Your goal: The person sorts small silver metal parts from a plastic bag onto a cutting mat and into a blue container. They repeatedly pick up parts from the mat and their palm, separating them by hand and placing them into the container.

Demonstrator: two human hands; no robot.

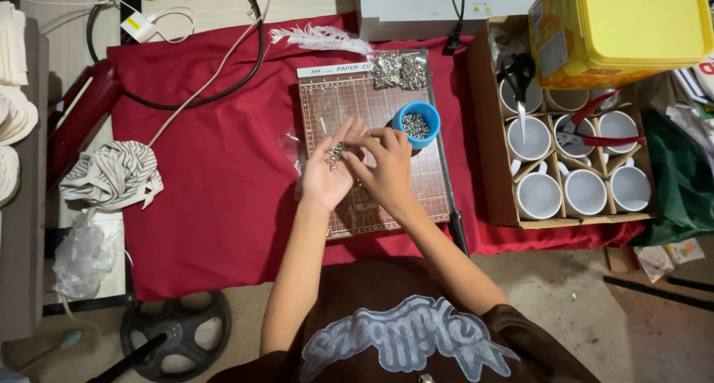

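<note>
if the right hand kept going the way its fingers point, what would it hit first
The right hand points up-left, so it would first meet the small metal pieces in the left hand palm; it looks nearly touching already, though depth is unclear.

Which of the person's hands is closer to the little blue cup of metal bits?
The right hand. It sits just below and left of the blue cup, nearly touching it. The left hand, cupping small metal pieces, lies farther left.

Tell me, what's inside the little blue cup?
The blue cup holds a heap of small shiny metal pieces, like those in the left hand. They cover the bottom, so anything beneath them is hidden.
</note>
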